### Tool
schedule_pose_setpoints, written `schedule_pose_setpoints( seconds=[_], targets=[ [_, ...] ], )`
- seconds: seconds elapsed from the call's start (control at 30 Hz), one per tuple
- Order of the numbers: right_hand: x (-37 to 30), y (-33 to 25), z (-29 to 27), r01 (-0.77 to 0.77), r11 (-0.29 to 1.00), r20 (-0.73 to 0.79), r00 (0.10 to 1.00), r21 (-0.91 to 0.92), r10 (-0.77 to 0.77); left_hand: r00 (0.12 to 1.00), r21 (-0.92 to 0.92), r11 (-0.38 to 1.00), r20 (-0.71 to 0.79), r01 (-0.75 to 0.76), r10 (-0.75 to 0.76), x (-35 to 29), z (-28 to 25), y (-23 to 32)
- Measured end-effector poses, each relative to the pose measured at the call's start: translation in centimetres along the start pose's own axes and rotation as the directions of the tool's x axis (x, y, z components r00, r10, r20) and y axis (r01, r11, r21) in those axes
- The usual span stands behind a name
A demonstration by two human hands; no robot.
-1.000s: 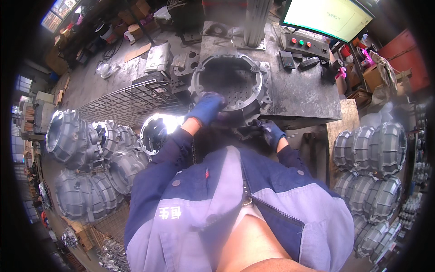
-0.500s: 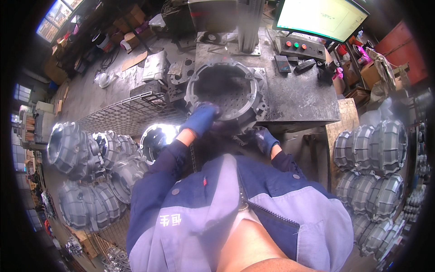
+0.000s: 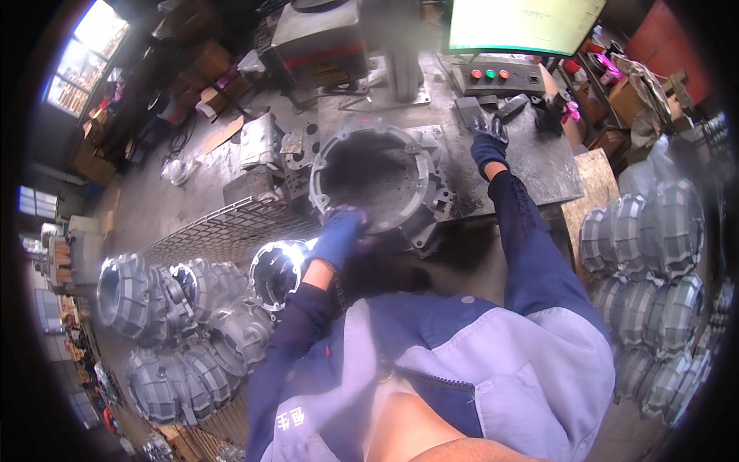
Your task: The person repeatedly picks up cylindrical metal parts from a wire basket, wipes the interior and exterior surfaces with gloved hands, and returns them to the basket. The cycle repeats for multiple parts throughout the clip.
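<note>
A large round metal housing [image 3: 418, 189], open in the middle, sits on the metal worktable under the machine column. My left hand [image 3: 339, 237], in a blue glove with a dark palm, grips the near left rim of the housing; its fingertips are blurred. Farther out and to the right, my right hand [image 3: 489, 145], gloved the same way, reaches over the worktable with its fingers stretched forward. Just beyond its fingers lie a flat dark block [image 3: 467, 109] and another dark block [image 3: 512, 106]. I see nothing held in the right hand.
A control box [image 3: 493, 75] with red and green buttons stands behind the blocks, below a lit monitor [image 3: 523, 27]. Similar housings are stacked at the left [image 3: 173, 377] and right [image 3: 643, 308]. A wire-mesh panel [image 3: 223, 235] runs left of the worktable.
My right hand has left the near right side of the housing and moved forward and right over the worktable. My left hand stays at the housing's rim. The view has shifted slightly.
</note>
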State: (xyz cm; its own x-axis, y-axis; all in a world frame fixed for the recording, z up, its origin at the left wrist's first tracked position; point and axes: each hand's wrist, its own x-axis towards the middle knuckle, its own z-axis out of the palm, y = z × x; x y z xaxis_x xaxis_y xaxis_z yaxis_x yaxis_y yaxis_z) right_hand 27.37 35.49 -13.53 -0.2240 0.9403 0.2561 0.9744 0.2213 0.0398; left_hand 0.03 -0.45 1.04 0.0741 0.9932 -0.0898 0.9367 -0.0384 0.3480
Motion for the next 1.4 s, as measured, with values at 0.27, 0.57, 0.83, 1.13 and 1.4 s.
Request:
schedule_pose_setpoints(
  seconds=[0.27,0.57,0.83,1.13,1.4],
  targets=[
    [3.2,0.8,8.2,-0.127,0.902,-0.118,0.974,0.413,0.192,0.999,-0.056,0.998,0.020,0.037,-0.036,-0.2,-0.4,0.3],
    [-12.6,-2.4,-6.0,-0.100,0.915,0.211,0.977,0.391,0.017,0.988,-0.075,0.994,-0.141,-0.073,0.062,-0.8,-0.1,0.1],
    [-26.8,-3.5,-6.5,-0.255,0.422,0.465,0.710,0.870,-0.530,0.983,-0.036,0.995,-0.164,-0.093,0.086,-0.8,0.1,-0.2],
    [-27.7,-4.2,-5.0,-0.142,0.380,0.376,0.646,0.914,-0.664,0.983,-0.008,0.995,-0.157,-0.101,0.099,-1.0,-0.3,0.2],
    [-29.2,-3.5,1.3,0.042,0.266,0.154,0.725,0.963,-0.672,0.970,0.014,0.992,-0.205,-0.129,0.129,-0.9,0.2,-0.1]
  ],
)
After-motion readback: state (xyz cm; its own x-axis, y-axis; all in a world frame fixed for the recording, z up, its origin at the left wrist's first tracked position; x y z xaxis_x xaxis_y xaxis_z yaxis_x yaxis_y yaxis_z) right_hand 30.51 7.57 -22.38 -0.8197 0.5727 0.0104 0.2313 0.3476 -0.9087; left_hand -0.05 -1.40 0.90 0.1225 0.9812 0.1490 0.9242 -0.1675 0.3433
